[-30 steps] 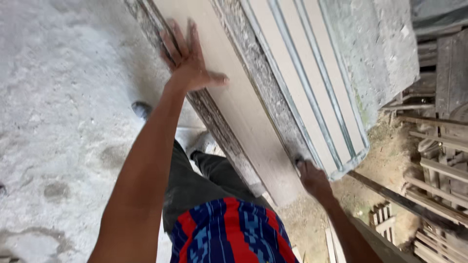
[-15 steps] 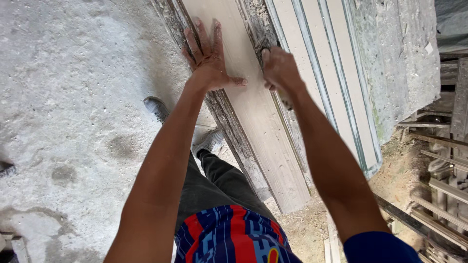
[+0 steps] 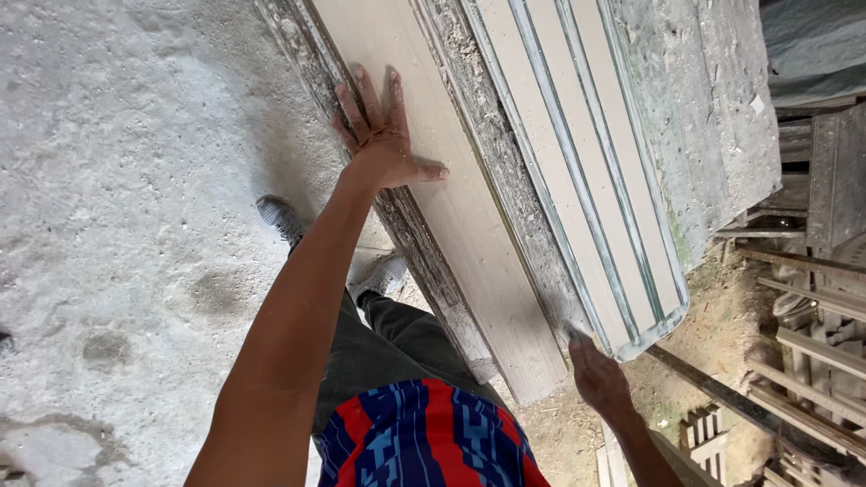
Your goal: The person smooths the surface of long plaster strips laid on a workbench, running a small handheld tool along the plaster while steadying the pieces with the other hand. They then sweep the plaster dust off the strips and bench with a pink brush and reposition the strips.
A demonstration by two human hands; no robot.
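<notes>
My left hand (image 3: 383,135) lies flat, fingers spread, on a long pale wooden plank (image 3: 469,225) that runs diagonally across a rough, weathered bench edge (image 3: 424,261). My right hand (image 3: 597,374) is low at the plank's near end, beside the corner of a stack of pale grooved boards (image 3: 577,171); its fingers touch the dusty strip between plank and stack. Whether it grips anything I cannot tell.
A grey concrete floor (image 3: 117,198) spreads to the left, with my shoes (image 3: 280,216) on it. A rough grey slab (image 3: 704,117) lies beyond the boards. Wooden frames and slats (image 3: 812,361) are piled on sawdust-covered ground at the right.
My right hand has dropped from the upper part of the plank, next to my left hand, down to the plank's near end. The left hand stays flat on the plank.
</notes>
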